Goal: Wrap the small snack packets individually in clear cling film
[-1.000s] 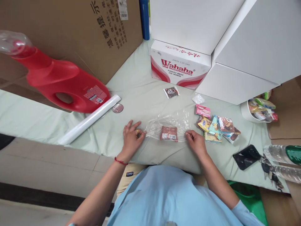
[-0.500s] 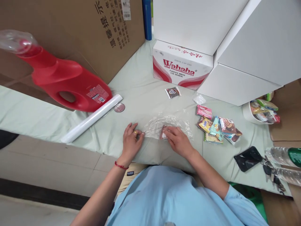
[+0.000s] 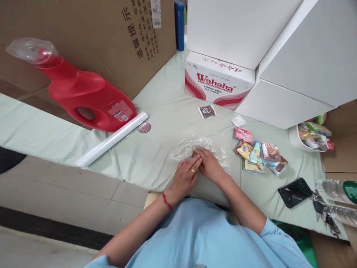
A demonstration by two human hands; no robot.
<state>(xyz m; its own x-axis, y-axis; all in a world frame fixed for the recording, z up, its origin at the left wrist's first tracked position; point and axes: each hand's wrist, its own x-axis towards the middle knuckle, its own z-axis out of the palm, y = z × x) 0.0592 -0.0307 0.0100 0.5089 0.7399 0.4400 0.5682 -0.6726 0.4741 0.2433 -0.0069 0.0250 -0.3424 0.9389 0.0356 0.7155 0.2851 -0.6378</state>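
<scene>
Packet (image 3: 194,153) amid clear film (image 3: 182,146): 1 o'clock from left hand (image 3: 184,176), 10 o'clock from right hand (image 3: 211,166); long axis hidden. Fingers close-set, hands touching; cannot tell grip.

The left hand (image 3: 185,175) and right hand (image 3: 211,165) cover nearly all of the brown packet (image 3: 194,153), so I can't make out their grip. Two clear bottles (image 3: 331,189) run out of my view rightward; the label (image 3: 121,111) on the red jug (image 3: 93,87) is too small to read.
</scene>
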